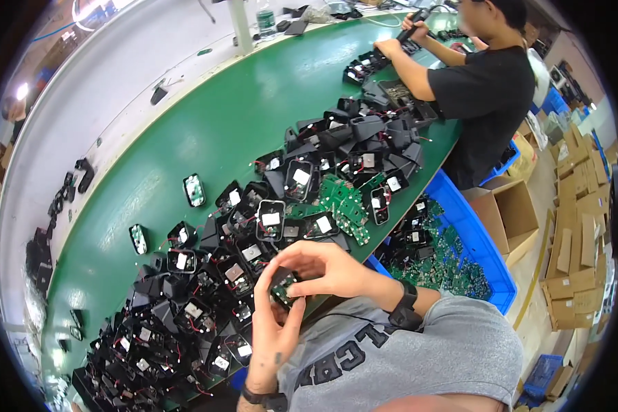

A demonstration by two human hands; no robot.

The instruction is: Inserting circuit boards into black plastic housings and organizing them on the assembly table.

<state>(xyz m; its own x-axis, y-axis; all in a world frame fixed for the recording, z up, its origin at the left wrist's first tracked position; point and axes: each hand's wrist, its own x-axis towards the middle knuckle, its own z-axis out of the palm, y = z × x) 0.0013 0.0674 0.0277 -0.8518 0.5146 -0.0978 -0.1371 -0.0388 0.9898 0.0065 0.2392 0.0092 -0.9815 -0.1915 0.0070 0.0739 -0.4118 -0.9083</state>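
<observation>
Close to my body, over the table's near edge, both hands are closed around a small black plastic housing (282, 287) with a green circuit board in it. My left hand (276, 336) grips it from below, thumb and fingers at its sides. My right hand (323, 264) curls over it from the right, with a thumb pressed on the board side. Just beyond the hands lies a heap of black housings (233, 275), many with white or silver blocks and red wires. Loose green circuit boards (342, 206) are piled on the table beyond my right hand.
A blue bin (484, 237) full of circuit boards stands below the table's right edge. Another person (487, 82) works at the far right with a dark hand tool. Single housings (193, 189) lie on the green table (127, 199). Cardboard boxes (505, 213) stand on the floor.
</observation>
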